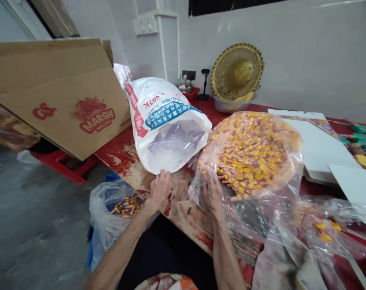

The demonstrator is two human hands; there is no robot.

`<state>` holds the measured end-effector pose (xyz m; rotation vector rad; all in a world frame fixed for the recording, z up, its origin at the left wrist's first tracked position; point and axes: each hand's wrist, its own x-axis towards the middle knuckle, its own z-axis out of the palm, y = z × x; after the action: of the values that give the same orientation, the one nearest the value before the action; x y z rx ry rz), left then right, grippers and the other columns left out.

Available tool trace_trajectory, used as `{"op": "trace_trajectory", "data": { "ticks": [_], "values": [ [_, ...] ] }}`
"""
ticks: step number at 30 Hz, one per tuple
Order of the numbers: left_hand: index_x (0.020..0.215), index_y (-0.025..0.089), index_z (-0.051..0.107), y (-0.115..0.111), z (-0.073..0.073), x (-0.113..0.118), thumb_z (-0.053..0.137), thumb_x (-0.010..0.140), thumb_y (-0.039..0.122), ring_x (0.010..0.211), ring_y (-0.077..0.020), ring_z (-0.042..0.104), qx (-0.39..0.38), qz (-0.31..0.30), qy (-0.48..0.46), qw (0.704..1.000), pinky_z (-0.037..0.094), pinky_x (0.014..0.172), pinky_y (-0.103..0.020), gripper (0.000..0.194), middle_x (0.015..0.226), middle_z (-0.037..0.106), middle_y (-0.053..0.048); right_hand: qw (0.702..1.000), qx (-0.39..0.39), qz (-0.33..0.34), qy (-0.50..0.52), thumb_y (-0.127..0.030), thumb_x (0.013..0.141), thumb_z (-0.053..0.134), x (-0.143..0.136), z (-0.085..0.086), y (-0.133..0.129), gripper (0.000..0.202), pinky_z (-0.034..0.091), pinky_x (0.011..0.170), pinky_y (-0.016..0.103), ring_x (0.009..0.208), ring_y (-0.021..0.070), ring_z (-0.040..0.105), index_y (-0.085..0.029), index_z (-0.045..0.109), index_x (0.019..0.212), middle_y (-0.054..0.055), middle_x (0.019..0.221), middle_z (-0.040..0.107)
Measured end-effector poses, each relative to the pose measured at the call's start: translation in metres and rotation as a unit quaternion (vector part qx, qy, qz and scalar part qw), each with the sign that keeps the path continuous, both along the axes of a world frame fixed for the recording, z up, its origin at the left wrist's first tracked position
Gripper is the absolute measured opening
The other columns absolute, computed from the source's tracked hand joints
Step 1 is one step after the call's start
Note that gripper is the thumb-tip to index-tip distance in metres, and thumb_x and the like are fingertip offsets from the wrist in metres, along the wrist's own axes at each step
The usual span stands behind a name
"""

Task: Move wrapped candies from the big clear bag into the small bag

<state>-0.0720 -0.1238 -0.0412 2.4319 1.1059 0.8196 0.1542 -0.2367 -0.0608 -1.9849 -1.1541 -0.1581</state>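
My left hand [161, 188] is at the table's front edge, fingers slightly bent and apart, their tips by the lower rim of a white printed sack [167, 102]. The sack lies on its side with its mouth towards me, showing a pale lining. My right hand [213, 194] reaches to the near edge of a large clear plastic bag [246, 155], its fingers stretched out and partly behind the film. Many small pink pieces with yellow ends [261, 161] fill this bag; a few lie loose near my fingertips.
Below left, a blue crate [90, 241] lined with clear plastic holds similar small pieces. A large cardboard box [65, 96] stands left on a red stool [75, 173]. Behind are a straw hat [231, 76] and a basin [228, 105]. White boards [318, 145] and crumpled plastic [330, 217] lie right.
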Motion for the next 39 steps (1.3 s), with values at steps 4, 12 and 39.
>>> {"op": "trace_trajectory", "data": {
  "ticks": [4,12,39],
  "values": [
    [0.136,0.028,0.064,0.009,0.001,-0.016,0.045,0.100,0.021,0.141,-0.0361,0.056,0.010,0.029,0.021,0.999,0.046,0.109,-0.049,0.041,0.145,0.063,-0.017,0.999,-0.028,0.027,0.033,-0.032,0.102,0.036,-0.006,0.007,0.000,0.048,0.047,0.109,0.048,0.125,0.0282,0.063,-0.024,0.066,0.138,0.011,0.138,0.069],
    [0.106,0.024,0.061,0.015,0.025,0.017,0.052,0.099,0.022,0.094,-0.0187,0.066,-0.015,-0.049,0.001,0.999,0.054,0.085,-0.031,0.011,0.109,0.061,-0.004,0.996,-0.017,-0.006,0.085,-0.048,0.104,0.029,-0.007,0.012,0.004,0.056,0.048,0.097,0.046,0.110,0.0302,0.068,-0.017,0.071,0.124,0.017,0.126,0.075],
    [0.106,0.020,0.067,0.000,0.015,-0.052,0.065,0.094,0.030,0.088,-0.0165,0.068,-0.244,-0.016,-0.167,0.955,0.055,0.084,-0.029,0.015,0.100,0.072,-0.003,0.969,-0.072,0.089,0.218,-0.082,0.088,0.044,-0.066,0.028,0.024,0.064,0.052,0.078,0.042,0.078,0.0268,0.069,-0.022,0.062,0.098,0.010,0.084,0.074]
  ]
}}
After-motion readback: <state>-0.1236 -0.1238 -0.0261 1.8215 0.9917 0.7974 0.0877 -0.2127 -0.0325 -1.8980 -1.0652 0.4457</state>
